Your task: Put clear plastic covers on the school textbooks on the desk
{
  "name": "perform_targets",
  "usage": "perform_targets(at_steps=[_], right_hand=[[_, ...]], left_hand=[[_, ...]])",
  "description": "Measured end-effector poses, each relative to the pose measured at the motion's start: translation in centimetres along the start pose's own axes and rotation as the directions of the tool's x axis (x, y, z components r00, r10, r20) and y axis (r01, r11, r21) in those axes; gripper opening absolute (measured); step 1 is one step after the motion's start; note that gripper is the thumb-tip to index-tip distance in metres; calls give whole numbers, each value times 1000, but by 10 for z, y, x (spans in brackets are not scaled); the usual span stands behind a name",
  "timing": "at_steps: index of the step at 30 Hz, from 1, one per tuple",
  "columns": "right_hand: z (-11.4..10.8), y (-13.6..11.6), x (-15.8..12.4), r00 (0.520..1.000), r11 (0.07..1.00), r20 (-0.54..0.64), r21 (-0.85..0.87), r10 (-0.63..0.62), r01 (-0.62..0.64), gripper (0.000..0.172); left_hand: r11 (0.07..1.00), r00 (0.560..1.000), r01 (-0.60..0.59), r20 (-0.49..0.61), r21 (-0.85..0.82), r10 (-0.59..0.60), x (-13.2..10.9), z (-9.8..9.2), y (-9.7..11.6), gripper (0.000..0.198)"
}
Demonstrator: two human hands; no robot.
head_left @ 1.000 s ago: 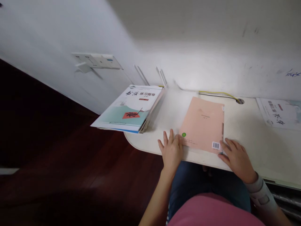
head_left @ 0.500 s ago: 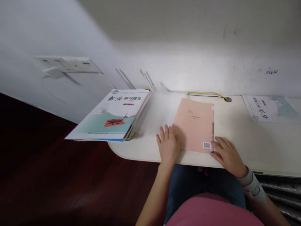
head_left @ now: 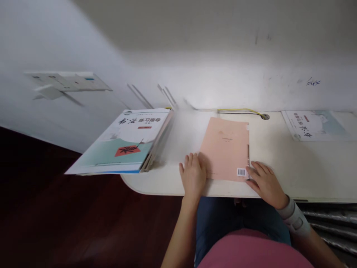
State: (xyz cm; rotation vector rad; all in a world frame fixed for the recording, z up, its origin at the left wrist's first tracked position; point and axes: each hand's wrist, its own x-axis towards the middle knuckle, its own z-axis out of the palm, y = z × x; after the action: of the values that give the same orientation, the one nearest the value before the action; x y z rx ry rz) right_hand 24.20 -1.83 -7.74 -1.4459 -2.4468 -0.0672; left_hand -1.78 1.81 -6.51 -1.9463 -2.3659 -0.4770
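A thin salmon-pink booklet [head_left: 226, 147] lies flat on the white desk [head_left: 292, 167] in front of me, its barcode at the near right corner. My left hand [head_left: 192, 176] rests flat on the desk against the booklet's near left corner, fingers stretched out. My right hand [head_left: 264, 182] lies at the near right corner beside the barcode, fingers spread and touching the booklet's edge. Neither hand grips anything.
A stack of workbooks [head_left: 125, 141] with a white-and-teal cover overhangs the desk's left end. Another such workbook [head_left: 315, 124] lies at the far right. A yellow cable [head_left: 240, 110] runs to a hole in the desk. Wall sockets [head_left: 69, 82] are at left, dark floor below.
The view has swung leftward, so everything sits further right. My left hand has slid slightly onto the booklet's corner, covering its green dot. The right hand stays at the barcode corner.
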Motion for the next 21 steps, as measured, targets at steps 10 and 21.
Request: perform_targets(at_steps=[10,21], right_hand=[[2,0,-1,1000,1000,-8,15,4,-4,41],[5,1,-3,1000,1000,-19,14,-3,3,42]], left_hand=[[999,1000,2,9,-53,-2,4,-5,-9,38],[998,997,-61,-43,16,62,2,2,-18,36]])
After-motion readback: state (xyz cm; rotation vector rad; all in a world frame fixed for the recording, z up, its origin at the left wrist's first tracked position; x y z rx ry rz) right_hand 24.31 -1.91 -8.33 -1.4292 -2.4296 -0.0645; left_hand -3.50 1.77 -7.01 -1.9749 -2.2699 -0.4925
